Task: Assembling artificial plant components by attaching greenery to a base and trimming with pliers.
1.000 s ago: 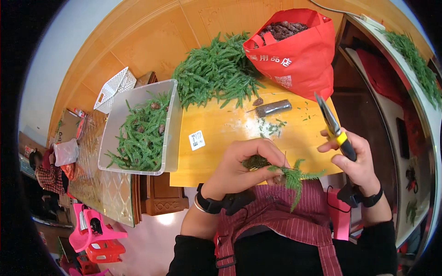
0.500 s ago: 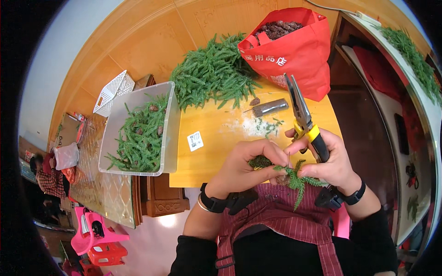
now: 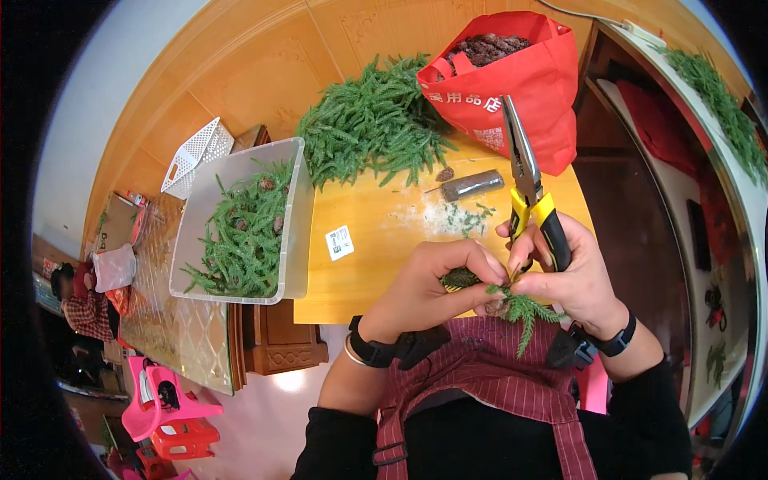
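Just above my lap, my left hand [image 3: 440, 276] pinches a small green artificial pine sprig [image 3: 526, 310] between thumb and fingertips. A brown piece, perhaps a pine cone, is partly hidden under those fingers. My right hand [image 3: 588, 276] keeps long-nose pliers [image 3: 524, 164] with yellow-and-black handles in its palm, jaws pointing up and away. Its thumb and forefinger meet the left fingertips at the sprig's stem and pinch there. What lies between the touching fingertips is too small to make out.
Beyond my hands on the yellow table [image 3: 368, 280] lie a dark wrapped bundle [image 3: 472, 186], a white label [image 3: 339, 242] and green scraps [image 3: 466, 220]. Behind are a sprig pile [image 3: 368, 120] and a red bag [image 3: 552, 104] of pine cones. A clear bin [image 3: 298, 240] stands left.
My right thumb and forefinger have closed in on the stem beside the left fingertips. The pliers have swung slightly more upright, and the sprig has shifted a little right.
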A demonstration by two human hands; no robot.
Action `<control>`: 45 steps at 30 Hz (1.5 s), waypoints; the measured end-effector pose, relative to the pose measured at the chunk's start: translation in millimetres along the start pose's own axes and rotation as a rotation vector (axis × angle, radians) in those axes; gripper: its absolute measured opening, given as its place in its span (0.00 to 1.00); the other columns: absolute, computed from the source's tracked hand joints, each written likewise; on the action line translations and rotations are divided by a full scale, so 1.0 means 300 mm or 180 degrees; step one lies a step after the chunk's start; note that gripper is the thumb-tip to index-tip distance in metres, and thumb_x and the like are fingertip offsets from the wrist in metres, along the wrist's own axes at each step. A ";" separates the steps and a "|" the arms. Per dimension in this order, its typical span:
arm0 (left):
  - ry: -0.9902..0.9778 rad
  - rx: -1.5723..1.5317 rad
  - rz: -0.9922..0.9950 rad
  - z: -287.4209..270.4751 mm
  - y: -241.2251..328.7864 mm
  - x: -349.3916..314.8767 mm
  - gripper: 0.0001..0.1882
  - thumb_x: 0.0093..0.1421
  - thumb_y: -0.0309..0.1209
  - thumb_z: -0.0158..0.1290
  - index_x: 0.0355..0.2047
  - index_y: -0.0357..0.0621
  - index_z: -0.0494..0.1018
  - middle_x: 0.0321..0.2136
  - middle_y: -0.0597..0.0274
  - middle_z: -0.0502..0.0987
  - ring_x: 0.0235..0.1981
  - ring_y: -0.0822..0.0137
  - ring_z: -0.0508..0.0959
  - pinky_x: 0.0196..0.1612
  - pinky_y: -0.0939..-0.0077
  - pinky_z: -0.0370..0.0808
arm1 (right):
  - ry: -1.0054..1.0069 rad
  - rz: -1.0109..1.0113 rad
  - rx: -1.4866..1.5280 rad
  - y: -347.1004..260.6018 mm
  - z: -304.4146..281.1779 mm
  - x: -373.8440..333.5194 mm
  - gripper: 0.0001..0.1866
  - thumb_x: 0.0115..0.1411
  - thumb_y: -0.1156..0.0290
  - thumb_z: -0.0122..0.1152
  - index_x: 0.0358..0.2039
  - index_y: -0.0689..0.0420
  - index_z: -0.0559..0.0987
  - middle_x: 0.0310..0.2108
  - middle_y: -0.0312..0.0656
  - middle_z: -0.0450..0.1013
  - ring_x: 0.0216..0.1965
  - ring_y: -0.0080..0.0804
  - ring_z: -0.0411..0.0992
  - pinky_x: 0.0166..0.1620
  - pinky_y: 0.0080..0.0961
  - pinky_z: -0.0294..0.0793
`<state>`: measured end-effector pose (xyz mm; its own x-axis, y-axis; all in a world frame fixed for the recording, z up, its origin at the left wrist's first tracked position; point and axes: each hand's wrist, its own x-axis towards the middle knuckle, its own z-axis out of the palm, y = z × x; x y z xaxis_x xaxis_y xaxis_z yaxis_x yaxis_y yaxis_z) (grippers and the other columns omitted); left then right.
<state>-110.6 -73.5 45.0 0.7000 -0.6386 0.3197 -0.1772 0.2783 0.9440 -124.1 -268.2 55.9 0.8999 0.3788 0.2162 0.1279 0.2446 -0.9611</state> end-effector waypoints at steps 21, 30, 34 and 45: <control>-0.0118 -0.1404 0.0412 -0.061 -0.055 -0.036 0.08 0.45 0.15 0.51 0.25 0.36 0.65 0.25 0.50 0.71 0.28 0.61 0.75 0.18 0.83 0.70 | -0.1043 -0.0711 -0.2266 -0.036 -0.146 -0.037 0.14 0.40 0.64 0.65 0.19 0.61 0.73 0.23 0.41 0.70 0.42 0.45 0.68 0.43 0.35 0.65; -0.0062 -0.1481 0.0137 -0.058 -0.047 -0.051 0.08 0.45 0.14 0.52 0.25 0.35 0.65 0.28 0.48 0.70 0.26 0.64 0.74 0.19 0.83 0.71 | -0.0986 -0.0709 -0.2552 -0.048 -0.133 -0.042 0.14 0.39 0.65 0.68 0.19 0.60 0.73 0.23 0.42 0.71 0.34 0.39 0.70 0.36 0.28 0.69; -0.0062 -0.1349 0.0130 -0.065 -0.023 -0.055 0.08 0.45 0.14 0.51 0.25 0.35 0.65 0.29 0.49 0.70 0.26 0.65 0.74 0.19 0.83 0.72 | -0.0887 -0.0854 -0.2742 -0.046 -0.128 -0.054 0.15 0.38 0.65 0.68 0.19 0.61 0.73 0.23 0.43 0.71 0.32 0.39 0.71 0.33 0.26 0.69; 0.1187 0.4135 0.1668 -0.013 0.049 -0.025 0.10 0.42 0.15 0.55 0.26 0.36 0.69 0.26 0.57 0.74 0.28 0.65 0.74 0.29 0.76 0.72 | -0.0011 0.0066 -0.3190 -0.080 -0.055 -0.094 0.12 0.40 0.71 0.65 0.18 0.62 0.69 0.20 0.46 0.67 0.29 0.41 0.70 0.30 0.27 0.68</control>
<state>-115.6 -61.7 56.3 0.4589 -0.3929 0.7969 -0.8131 -0.5473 0.1984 -145.6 -299.4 69.9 0.9049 0.3774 0.1967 0.4059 -0.6264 -0.6654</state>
